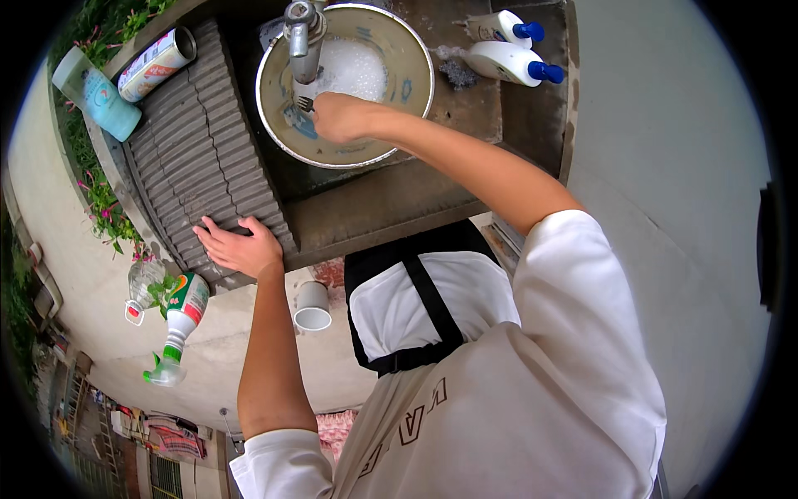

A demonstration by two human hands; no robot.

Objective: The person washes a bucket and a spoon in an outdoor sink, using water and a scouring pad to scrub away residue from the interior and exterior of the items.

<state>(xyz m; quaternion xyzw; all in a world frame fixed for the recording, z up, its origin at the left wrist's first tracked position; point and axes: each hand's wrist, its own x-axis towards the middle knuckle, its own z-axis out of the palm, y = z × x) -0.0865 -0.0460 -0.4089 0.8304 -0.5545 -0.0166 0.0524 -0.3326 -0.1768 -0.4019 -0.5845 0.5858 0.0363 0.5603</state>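
My right hand (343, 116) is closed around a metal fork (305, 103), whose tines stick out past my fingers. It is held inside a wide enamel basin (405, 56) with a pale rim. White suds (355, 70) float in the basin's water, just beyond my hand. A metal tap (304, 47) overhangs the basin's left part. My left hand (244, 247) rests with fingers spread on a ridged concrete washboard (206, 143) and holds nothing.
Two white pump bottles with blue tops (499, 62) lie on the slab near a steel wool scourer (458, 73). A printed can (159, 64) and a turquoise bottle (100, 96) are at the washboard's far corner. A spray bottle (182, 312) and a white cup (312, 305) are near my left arm.
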